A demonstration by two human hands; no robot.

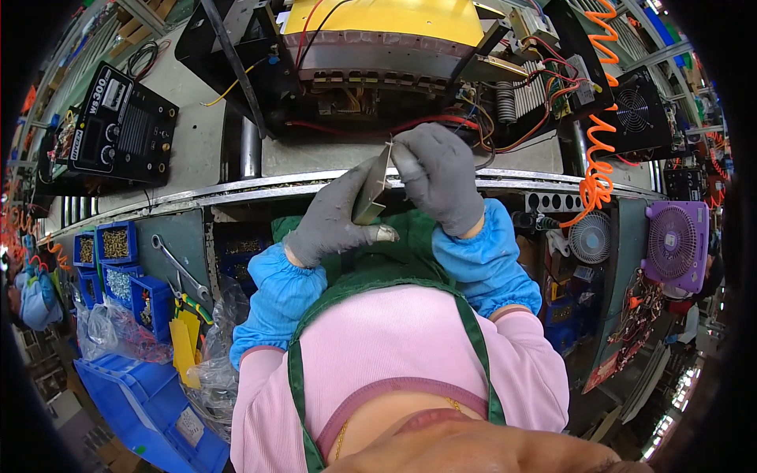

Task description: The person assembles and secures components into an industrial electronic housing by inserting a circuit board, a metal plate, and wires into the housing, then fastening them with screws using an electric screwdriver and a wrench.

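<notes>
My left hand [335,213], in a grey glove, grips a flat metal plate [374,186] with a bent edge. The plate is tilted and held in front of my green apron, just at the near edge of the workbench. Its thumb is stretched along the lower end, and the thumb tip of the glove looks worn. Closed fingers of my right hand [438,175], also gloved in grey, are at the plate's upper end. What they pinch there is hidden by the glove. Beyond both hands stands an opened machine chassis [371,59] with a yellow sheet on top and loose wires.
A black welding machine [122,126] stands on the left of the bench. Blue bins [117,243] of screws, wrenches [180,268] and a large blue crate [150,410] are at my left. An orange coiled hose [599,150] hangs at the right, near a purple fan [676,244].
</notes>
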